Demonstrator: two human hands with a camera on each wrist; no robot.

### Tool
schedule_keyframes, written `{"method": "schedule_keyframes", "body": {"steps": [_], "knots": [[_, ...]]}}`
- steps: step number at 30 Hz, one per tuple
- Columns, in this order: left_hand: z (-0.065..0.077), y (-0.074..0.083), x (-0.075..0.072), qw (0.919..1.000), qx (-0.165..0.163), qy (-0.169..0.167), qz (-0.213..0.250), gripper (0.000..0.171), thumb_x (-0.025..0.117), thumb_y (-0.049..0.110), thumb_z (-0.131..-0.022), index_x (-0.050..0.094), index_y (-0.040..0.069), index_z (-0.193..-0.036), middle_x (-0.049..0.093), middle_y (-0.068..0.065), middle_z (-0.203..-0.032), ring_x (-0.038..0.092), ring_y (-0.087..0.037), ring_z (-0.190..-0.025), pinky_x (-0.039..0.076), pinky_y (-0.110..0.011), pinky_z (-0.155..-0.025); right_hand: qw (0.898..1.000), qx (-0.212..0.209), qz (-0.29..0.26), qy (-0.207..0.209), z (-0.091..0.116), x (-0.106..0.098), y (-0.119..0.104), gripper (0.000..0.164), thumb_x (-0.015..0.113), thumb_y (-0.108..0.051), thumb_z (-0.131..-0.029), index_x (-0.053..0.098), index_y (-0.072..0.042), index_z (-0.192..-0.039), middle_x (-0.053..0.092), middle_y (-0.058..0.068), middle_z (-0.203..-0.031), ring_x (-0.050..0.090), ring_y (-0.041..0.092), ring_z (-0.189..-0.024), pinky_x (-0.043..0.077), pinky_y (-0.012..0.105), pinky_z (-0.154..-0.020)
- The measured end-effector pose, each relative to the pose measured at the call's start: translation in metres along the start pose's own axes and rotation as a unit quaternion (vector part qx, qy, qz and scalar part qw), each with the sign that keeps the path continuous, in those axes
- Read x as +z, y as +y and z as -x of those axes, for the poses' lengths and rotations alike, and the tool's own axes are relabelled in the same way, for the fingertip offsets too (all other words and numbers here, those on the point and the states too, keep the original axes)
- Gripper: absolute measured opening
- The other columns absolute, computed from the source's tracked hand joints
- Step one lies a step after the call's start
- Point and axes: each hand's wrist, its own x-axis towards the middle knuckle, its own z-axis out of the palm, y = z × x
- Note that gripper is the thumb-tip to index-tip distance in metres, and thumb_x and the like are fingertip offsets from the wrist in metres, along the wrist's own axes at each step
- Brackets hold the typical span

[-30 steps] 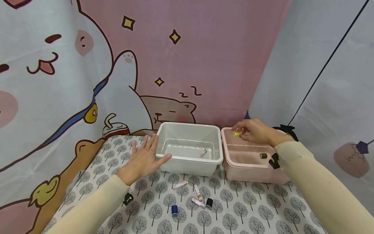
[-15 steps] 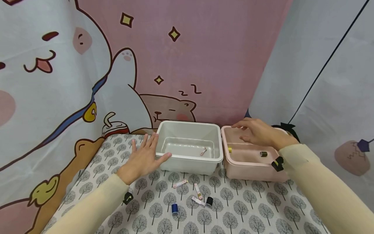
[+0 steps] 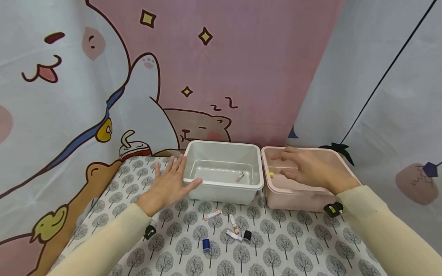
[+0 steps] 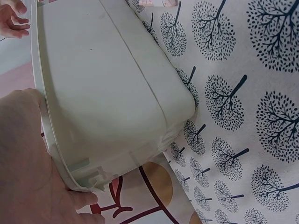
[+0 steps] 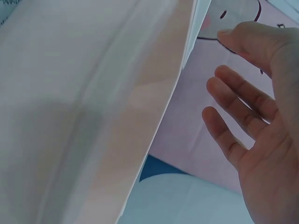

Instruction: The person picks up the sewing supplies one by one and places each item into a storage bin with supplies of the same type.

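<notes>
My left hand [image 3: 169,189] lies with spread fingers at the left rim of the white bin [image 3: 221,193]; the left wrist view shows the palm against that rim. Over the pink bin [image 3: 297,194] hovers my right hand [image 3: 307,168], fingers loosely apart and nothing between them, as the right wrist view also shows. A yellow thread spool [image 3: 271,174] lies inside the pink bin, left of the right hand's fingertips. The dark green spool there is hidden behind that hand. Inside the white bin lies one slim pink-and-white piece [image 3: 239,176], shaped like a nail clipper.
In front of the bins, on the tree-print cloth [image 3: 276,253], lie a blue thread spool [image 3: 206,245], a black spool [image 3: 247,236] and three slim white-and-pink pieces [image 3: 212,215]. The two bins stand side by side against a cartoon-print curtain [image 3: 262,76].
My right hand has let go of the yellow spool, which dropped into the pink bin. The hand then lowered slightly to the right, covering the green spool. The left hand stays at the white rim.
</notes>
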Motion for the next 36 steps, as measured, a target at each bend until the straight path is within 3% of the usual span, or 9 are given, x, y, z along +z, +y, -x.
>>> {"method": "schedule_keyframes", "body": {"steps": [7,13,21,28,32,36], "knots": [[0.0,0.0,0.001,1.0,0.001,-0.001,-0.001,0.121,0.03,0.095,-0.109,0.008,0.006,-0.188,0.003,-0.012,-0.196,0.002,-0.044,-0.184,-0.012,-0.085,-0.139,0.99,-0.086,0.1,0.058,0.008,0.007,-0.016,0.041,0.091,-0.022,-0.096,0.084,-0.016,-0.137,0.082,0.004,-0.142,0.081,0.024,-0.122,0.069,0.048,-0.101],[0.002,-0.001,0.003,1.0,0.002,0.001,-0.002,0.12,0.03,0.095,-0.109,0.01,0.006,-0.187,0.005,-0.013,-0.196,0.004,-0.045,-0.184,-0.011,-0.087,-0.138,0.991,-0.105,-0.026,0.074,0.01,0.019,-0.027,0.05,0.095,-0.004,-0.092,0.083,-0.012,-0.14,0.082,0.004,-0.133,0.081,0.026,-0.121,0.071,0.051,-0.099],[-0.001,-0.001,0.004,0.9999,0.008,0.011,-0.007,0.12,0.029,0.094,-0.109,0.012,0.005,-0.187,0.008,-0.014,-0.196,0.005,-0.046,-0.184,-0.01,-0.088,-0.138,0.992,-0.1,-0.029,0.073,0.02,0.021,-0.044,0.049,0.094,-0.013,-0.097,0.081,-0.021,-0.144,0.079,-0.006,-0.137,0.081,0.016,-0.121,0.072,0.042,-0.098],[-0.004,-0.001,0.002,0.9997,0.011,0.01,-0.021,0.121,0.027,0.096,-0.108,0.012,0.006,-0.187,0.008,-0.013,-0.197,0.004,-0.046,-0.184,-0.01,-0.089,-0.137,0.984,-0.145,-0.06,0.086,0.026,0.027,-0.057,0.054,0.093,-0.005,-0.093,0.08,-0.017,-0.144,0.077,0.004,-0.142,0.081,0.016,-0.114,0.072,0.038,-0.097],[-0.004,-0.002,0.0,0.9996,0.01,0.01,-0.026,0.122,0.03,0.096,-0.108,0.015,0.006,-0.187,0.011,-0.014,-0.197,0.004,-0.045,-0.184,-0.007,-0.089,-0.138,0.981,-0.156,-0.071,0.087,0.03,0.034,-0.066,0.054,0.094,-0.007,-0.093,0.08,-0.018,-0.144,0.075,0.003,-0.144,0.079,0.011,-0.109,0.072,0.034,-0.093],[-0.003,-0.002,-0.001,0.9998,0.008,0.003,-0.02,0.121,0.034,0.095,-0.108,0.014,0.006,-0.187,0.01,-0.014,-0.197,0.003,-0.046,-0.184,-0.007,-0.089,-0.138,0.981,-0.156,-0.081,0.077,0.034,0.042,-0.076,0.054,0.095,-0.008,-0.095,0.079,-0.021,-0.145,0.075,0.002,-0.144,0.076,0.008,-0.114,0.07,0.033,-0.096]]}}
